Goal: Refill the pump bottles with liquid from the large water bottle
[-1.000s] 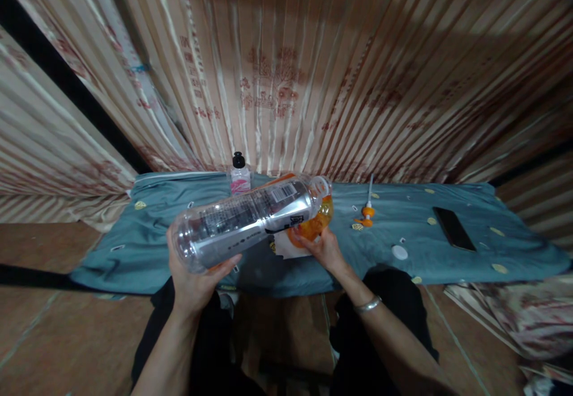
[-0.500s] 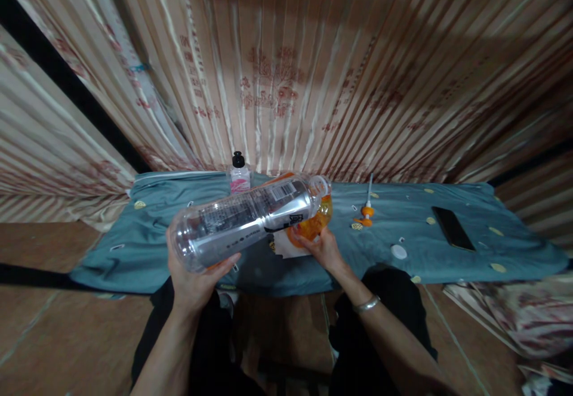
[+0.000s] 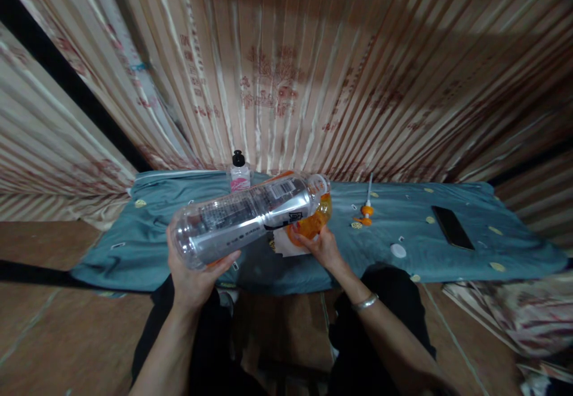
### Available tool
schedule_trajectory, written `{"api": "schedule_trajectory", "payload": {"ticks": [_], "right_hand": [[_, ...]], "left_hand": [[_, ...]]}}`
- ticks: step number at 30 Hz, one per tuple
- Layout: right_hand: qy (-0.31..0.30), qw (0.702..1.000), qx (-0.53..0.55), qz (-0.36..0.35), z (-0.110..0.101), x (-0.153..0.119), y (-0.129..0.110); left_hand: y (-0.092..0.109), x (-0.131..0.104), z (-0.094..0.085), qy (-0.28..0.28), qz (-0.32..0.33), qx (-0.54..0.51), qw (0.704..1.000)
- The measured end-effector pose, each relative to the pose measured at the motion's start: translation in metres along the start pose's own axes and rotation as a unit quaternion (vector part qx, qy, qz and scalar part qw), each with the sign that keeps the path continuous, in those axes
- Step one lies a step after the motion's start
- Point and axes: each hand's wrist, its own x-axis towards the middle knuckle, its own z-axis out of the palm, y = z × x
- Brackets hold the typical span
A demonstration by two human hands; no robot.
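A large clear plastic bottle with a silver label [image 3: 242, 220] lies nearly level in the air, its neck end to the right and slightly higher. My left hand [image 3: 192, 280] is wrapped round its base end. The neck meets the top of an orange, see-through bottle [image 3: 308, 226], which my right hand [image 3: 324, 247] grips from the right side. Part of the orange bottle is hidden behind the large one. Under it, a pale sheet [image 3: 286, 247] shows on the blue-green cloth. An orange pump top with a clear tube [image 3: 367, 211] lies to the right of my hands.
Behind the large bottle stands a small clear bottle with a black cap [image 3: 239, 175]. A white round lid [image 3: 398, 250] and a black phone [image 3: 452, 227] lie on the blue-green cloth [image 3: 147, 235]. A striped curtain [image 3: 286, 139] hangs along the back edge.
The large bottle has turned slightly in my left hand and its base end is a touch higher. My right hand keeps its hold on the orange bottle.
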Motion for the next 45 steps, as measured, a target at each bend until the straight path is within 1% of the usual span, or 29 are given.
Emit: {"api": "schedule_trajectory", "payload": {"ticks": [7, 12, 19, 25, 28, 32, 40, 45], "right_hand": [[0.002, 1.0, -0.005, 0.017, 0.0001, 0.0, -0.0025], [-0.006, 1.0, 0.003, 0.012, -0.0006, -0.0001, -0.0039], [0.008, 1.0, -0.013, 0.002, 0.0002, -0.0004, -0.0032], [0.003, 1.0, -0.014, 0.012, 0.0007, -0.0001, -0.0024], [0.0, 1.0, -0.01, 0.009, 0.0003, 0.0002, -0.0038], [-0.005, 0.999, -0.025, 0.024, -0.0009, 0.0007, -0.0055], [-0.001, 0.999, -0.037, 0.033, -0.0002, 0.0009, -0.0015], [0.001, 0.999, -0.033, 0.033, -0.0006, 0.0002, -0.0044]], "left_hand": [[0.0021, 0.0001, 0.0008, -0.007, -0.021, -0.003, 1.0], [0.0019, 0.0, 0.001, 0.0, -0.01, -0.003, 1.0], [0.0034, 0.0011, 0.0003, -0.005, 0.014, 0.002, 1.0], [0.0032, -0.0002, 0.0001, -0.016, -0.008, -0.005, 1.0], [0.0049, -0.0005, 0.001, -0.013, -0.005, -0.008, 1.0], [0.0062, -0.0002, 0.0022, -0.004, -0.002, -0.001, 1.0], [0.0045, -0.0015, 0.0023, -0.002, -0.029, -0.011, 1.0], [0.0038, -0.0025, 0.0031, -0.005, -0.045, -0.02, 0.999]]}}
